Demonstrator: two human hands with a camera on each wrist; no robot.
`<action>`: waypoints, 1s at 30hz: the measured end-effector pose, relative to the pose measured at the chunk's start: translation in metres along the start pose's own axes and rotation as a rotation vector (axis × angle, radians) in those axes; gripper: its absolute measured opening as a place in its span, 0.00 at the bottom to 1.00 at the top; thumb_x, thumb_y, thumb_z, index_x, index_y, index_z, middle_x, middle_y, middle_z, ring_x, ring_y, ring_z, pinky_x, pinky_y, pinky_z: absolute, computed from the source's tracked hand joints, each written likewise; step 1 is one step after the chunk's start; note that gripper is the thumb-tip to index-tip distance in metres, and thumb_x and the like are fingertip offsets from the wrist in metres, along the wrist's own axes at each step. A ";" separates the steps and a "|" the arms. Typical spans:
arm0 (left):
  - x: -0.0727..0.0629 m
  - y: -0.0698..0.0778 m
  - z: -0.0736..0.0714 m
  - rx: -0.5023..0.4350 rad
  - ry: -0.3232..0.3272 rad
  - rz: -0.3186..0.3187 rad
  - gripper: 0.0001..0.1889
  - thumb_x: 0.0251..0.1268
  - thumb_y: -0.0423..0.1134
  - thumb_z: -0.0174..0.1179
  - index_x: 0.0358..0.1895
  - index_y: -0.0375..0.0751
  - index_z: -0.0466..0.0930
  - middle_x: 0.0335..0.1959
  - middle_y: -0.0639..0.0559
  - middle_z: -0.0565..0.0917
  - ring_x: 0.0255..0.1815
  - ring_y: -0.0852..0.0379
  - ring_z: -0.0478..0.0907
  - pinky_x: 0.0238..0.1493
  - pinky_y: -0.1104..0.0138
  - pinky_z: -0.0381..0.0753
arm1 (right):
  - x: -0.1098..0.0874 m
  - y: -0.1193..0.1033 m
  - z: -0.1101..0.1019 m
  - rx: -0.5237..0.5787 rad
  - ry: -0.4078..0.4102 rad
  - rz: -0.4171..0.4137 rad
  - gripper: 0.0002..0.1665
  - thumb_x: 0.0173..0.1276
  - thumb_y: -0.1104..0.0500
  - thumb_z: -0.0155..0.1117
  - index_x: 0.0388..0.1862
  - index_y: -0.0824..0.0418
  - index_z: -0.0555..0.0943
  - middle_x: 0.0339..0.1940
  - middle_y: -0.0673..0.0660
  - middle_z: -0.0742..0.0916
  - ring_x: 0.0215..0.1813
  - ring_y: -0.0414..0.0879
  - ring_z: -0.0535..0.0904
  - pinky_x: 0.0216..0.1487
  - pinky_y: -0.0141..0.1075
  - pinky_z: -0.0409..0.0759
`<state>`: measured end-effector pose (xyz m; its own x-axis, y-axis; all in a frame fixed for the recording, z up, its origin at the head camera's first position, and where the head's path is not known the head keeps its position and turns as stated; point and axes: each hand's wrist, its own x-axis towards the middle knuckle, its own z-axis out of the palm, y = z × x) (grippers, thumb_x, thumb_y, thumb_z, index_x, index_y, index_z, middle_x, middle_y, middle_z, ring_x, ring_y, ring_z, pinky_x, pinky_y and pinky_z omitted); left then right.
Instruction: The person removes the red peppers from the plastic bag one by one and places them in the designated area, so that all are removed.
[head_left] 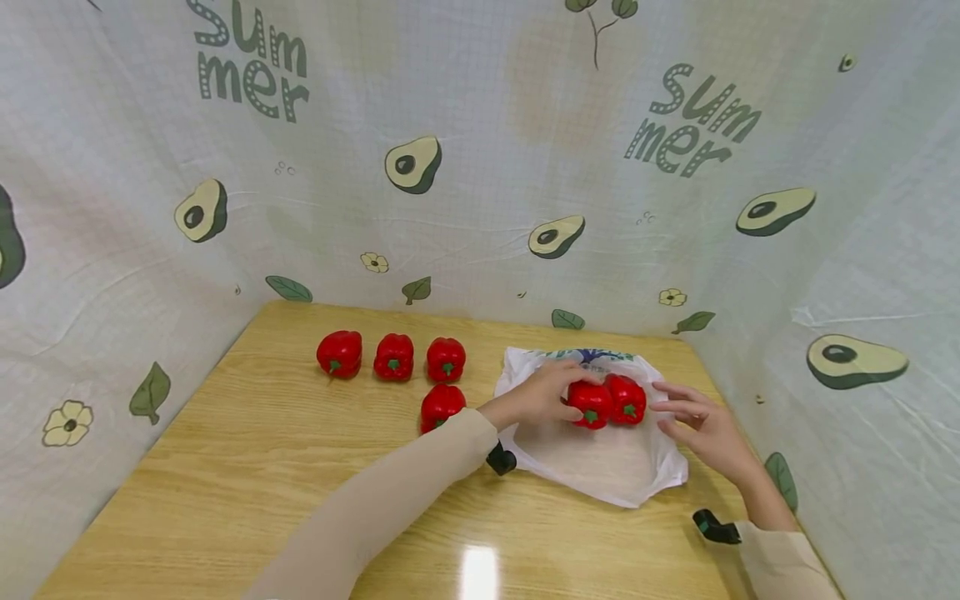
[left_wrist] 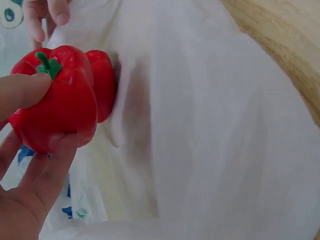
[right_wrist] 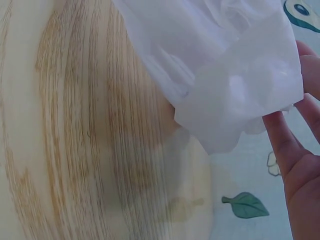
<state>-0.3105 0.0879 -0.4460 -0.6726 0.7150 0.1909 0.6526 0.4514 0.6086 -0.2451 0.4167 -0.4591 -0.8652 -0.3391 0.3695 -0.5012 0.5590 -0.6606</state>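
Note:
My left hand [head_left: 543, 393] grips a red bell pepper [head_left: 588, 405] over a white plastic bag [head_left: 585, 462]; its thumb lies by the green stem and its fingers curl underneath in the left wrist view. Right beside that pepper, inside the bag, is another red bell pepper [head_left: 627, 400]. At the bag's right edge, my right hand [head_left: 705, 429] has its fingers spread and fairly straight. In the right wrist view its fingers [right_wrist: 282, 142] reach partly behind the bag's edge, so their tips are hidden.
Three red bell peppers, left [head_left: 340, 354], middle [head_left: 393, 357] and right [head_left: 446, 360], stand in a row at the table's back left. Another pepper [head_left: 442, 407] sits nearer, partly behind my left sleeve. Printed cloth [head_left: 480, 275] walls the wooden table [head_left: 247, 467].

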 end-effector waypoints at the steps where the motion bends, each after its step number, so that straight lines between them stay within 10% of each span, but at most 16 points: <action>1: -0.001 0.002 -0.003 -0.001 -0.002 0.008 0.30 0.67 0.38 0.75 0.72 0.57 0.79 0.67 0.57 0.79 0.65 0.60 0.72 0.59 0.73 0.77 | 0.000 0.000 0.000 -0.006 -0.001 0.005 0.15 0.69 0.73 0.72 0.53 0.67 0.89 0.70 0.70 0.79 0.65 0.29 0.77 0.60 0.18 0.75; 21: -0.068 0.013 -0.070 -0.135 0.014 0.021 0.31 0.66 0.32 0.74 0.72 0.52 0.79 0.64 0.53 0.79 0.63 0.57 0.76 0.48 0.75 0.86 | -0.001 -0.002 0.000 -0.042 -0.012 0.048 0.14 0.73 0.68 0.71 0.55 0.66 0.89 0.72 0.68 0.79 0.61 0.23 0.76 0.57 0.17 0.76; 30: -0.109 -0.010 -0.108 -0.070 0.049 -0.035 0.30 0.66 0.33 0.74 0.71 0.52 0.78 0.66 0.55 0.79 0.64 0.55 0.77 0.52 0.67 0.88 | -0.002 -0.002 -0.001 -0.063 -0.005 0.060 0.14 0.73 0.66 0.72 0.55 0.64 0.89 0.72 0.65 0.80 0.64 0.24 0.74 0.54 0.19 0.79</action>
<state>-0.2814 -0.0518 -0.3895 -0.7121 0.6714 0.2052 0.6034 0.4360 0.6677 -0.2421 0.4170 -0.4583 -0.8935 -0.3077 0.3270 -0.4490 0.6247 -0.6389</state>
